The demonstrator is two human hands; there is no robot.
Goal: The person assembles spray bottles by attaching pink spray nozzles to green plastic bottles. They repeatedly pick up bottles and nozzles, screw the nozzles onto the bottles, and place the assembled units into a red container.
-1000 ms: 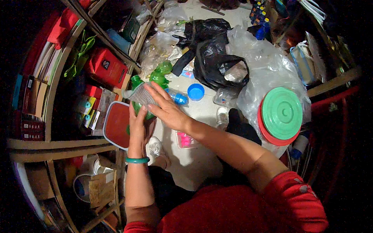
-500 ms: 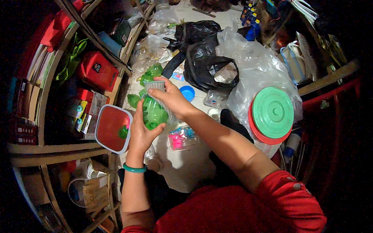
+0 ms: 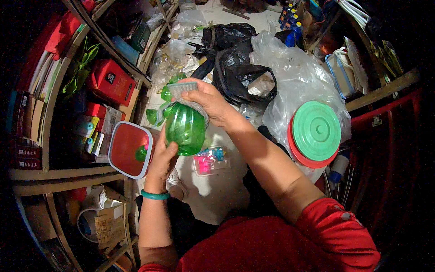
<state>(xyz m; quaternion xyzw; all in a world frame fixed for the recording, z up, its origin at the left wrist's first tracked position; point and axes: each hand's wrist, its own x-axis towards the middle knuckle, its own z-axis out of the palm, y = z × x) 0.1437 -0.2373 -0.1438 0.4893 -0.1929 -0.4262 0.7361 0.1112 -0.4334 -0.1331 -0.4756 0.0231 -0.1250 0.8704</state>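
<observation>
A green see-through plastic vessel with a rounded, bottle-like body (image 3: 185,131) is held up in front of me, tilted. Smaller rounded green parts stick out at its far and left sides; I cannot tell its exact kind. My left hand (image 3: 161,164) grips the body from the near left, thumb on its lower end. My right hand (image 3: 209,103) is closed over a grey knitted cloth (image 3: 183,90) and presses it against the vessel's upper right side. Below, a clear plastic box (image 3: 211,161) contains pink and blue pieces.
A red-brown square tub (image 3: 131,152) with a pale rim and a green piece inside stands by the left shelf (image 3: 86,172). Black plastic bags (image 3: 233,59) and clear sheeting (image 3: 290,77) cover the floor ahead. At right sits a green round lid (image 3: 316,130).
The vessel has turned in my hands, so its smooth side now shows instead of its lobed end. My right hand and the cloth have shifted slightly right. The blue dish is now hidden.
</observation>
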